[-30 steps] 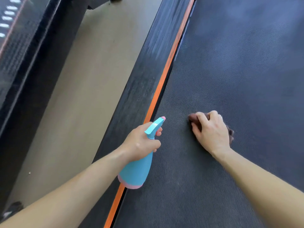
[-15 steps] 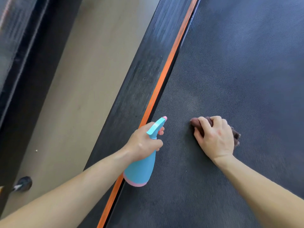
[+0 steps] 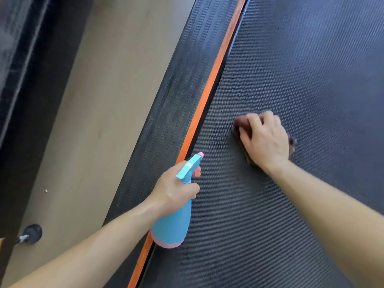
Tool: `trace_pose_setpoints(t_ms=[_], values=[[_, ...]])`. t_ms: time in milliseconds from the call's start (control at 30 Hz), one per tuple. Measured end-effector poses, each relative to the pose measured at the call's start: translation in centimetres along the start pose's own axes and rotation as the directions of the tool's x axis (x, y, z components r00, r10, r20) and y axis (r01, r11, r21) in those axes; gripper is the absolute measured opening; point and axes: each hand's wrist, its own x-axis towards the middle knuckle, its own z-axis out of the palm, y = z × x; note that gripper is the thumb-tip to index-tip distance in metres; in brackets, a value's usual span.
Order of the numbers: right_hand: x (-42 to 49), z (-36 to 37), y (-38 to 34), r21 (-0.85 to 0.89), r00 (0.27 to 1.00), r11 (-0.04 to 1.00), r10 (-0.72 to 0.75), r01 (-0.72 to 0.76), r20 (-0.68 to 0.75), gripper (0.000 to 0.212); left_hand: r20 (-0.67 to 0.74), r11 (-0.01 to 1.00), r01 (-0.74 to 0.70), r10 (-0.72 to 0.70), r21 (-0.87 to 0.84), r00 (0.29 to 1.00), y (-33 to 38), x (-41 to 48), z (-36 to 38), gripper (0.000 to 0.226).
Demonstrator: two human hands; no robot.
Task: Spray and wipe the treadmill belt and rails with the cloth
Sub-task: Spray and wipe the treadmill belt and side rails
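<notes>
The dark textured treadmill belt fills the right side of the view. Along its left edge runs a black ribbed rail with an orange stripe. My left hand grips a blue spray bottle with a pink base and nozzle tip, held over the belt's left edge, nozzle pointing up and away. My right hand presses a dark brownish cloth flat on the belt; most of the cloth is hidden under the palm.
A tan floor lies left of the rail. A second dark machine runs along the far left, with a round black foot at its lower end.
My right hand has slid the cloth farther up the belt, away from me. The left hand and bottle have held their place near the belt's left edge.
</notes>
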Motion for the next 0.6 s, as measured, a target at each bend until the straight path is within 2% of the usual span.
trace_pose_setpoints(t_ms=[133, 233, 300, 333, 400, 467, 533, 600], values=[[7.4, 1.7, -1.9, -0.03, 0.998, 0.997, 0.067, -0.067, 0.013, 0.037, -0.036, 0.997, -0.057, 0.055, -0.057, 0.998, 0.7, -0.1, -0.8, 0.062], [5.6, 1.6, -3.5, -0.067, 1.0, 0.998, 0.019, -0.02, -0.018, 0.033, -0.06, 0.994, -0.08, 0.076, -0.079, 0.995, 1.2, 0.4, -1.5, 0.07], [0.7, 0.9, -4.7, 0.009, 0.987, 0.987, -0.163, 0.163, 0.0, 0.025, -0.078, 0.992, -0.072, 0.064, -0.099, 0.995, 1.6, 0.4, -2.0, 0.068], [-2.2, 0.5, -5.3, 0.059, 0.955, 0.955, -0.294, 0.291, 0.049, 0.022, -0.086, 0.992, -0.072, 0.063, -0.101, 0.994, 1.9, 0.4, -2.1, 0.065], [-6.3, 0.2, -5.8, 0.115, 0.836, 0.85, -0.527, 0.515, 0.151, 0.024, -0.097, 0.994, -0.072, 0.064, -0.079, 0.993, 2.3, 0.7, -2.3, 0.058], [-6.0, 0.7, -4.9, 0.113, 0.758, 0.78, -0.625, 0.615, 0.187, 0.028, -0.106, 0.993, -0.079, 0.07, -0.085, 0.992, 2.5, 0.8, -2.5, 0.054], [-2.4, 1.3, -4.0, 0.05, 0.791, 0.806, -0.59, 0.59, 0.162, 0.027, -0.114, 0.991, -0.09, 0.078, -0.102, 0.99, 2.6, 1.0, -2.7, 0.057], [2.5, 1.9, -3.6, -0.013, 0.89, 0.892, -0.45, 0.452, 0.073, 0.027, -0.115, 0.988, -0.091, 0.076, -0.126, 0.99, 2.6, 1.2, -2.8, 0.062]])
